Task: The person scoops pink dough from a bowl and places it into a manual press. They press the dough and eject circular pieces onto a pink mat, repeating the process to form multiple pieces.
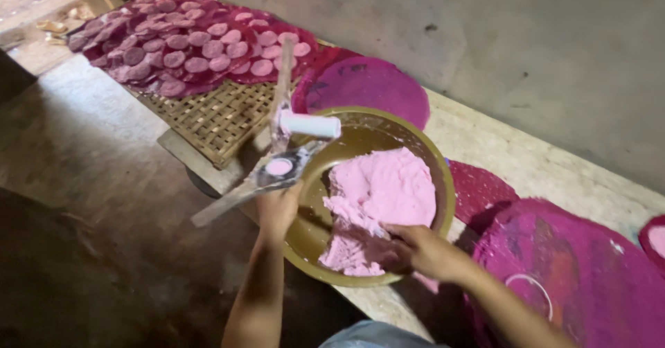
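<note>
Left hand (pixel 278 208) is clamped around the lower edge of a hinged wooden press (pixel 267 171), holding it over the rim of the bowl (pixel 443 175); right hand (pixel 415 247) is sunk into the near side of the pink dough (pixel 384 192), its fingers curled around a portion, though how tightly cannot be told. Press stands open, its upper arm raised and carrying a white roller-like handle (pixel 310 124); a small pink disc (pixel 279 166) lies on the lower plate. Dough fills the right half of the olive-coloured bowl, which rests on the counter (pixel 526 161) among magenta cloths (pixel 367 85).

Judged from this arrangement, the step calls for pinching off a portion matched to the plate's round recess, since an oversized lump would likely spread past the edge. Steadying the press level with the left hand should keep the disc from sliding. Finished discs (pixel 197 50) lie in close rows on a dark red cloth over a woven bamboo tray (pixel 215 116), at the far left, well apart from the bowl.
</note>
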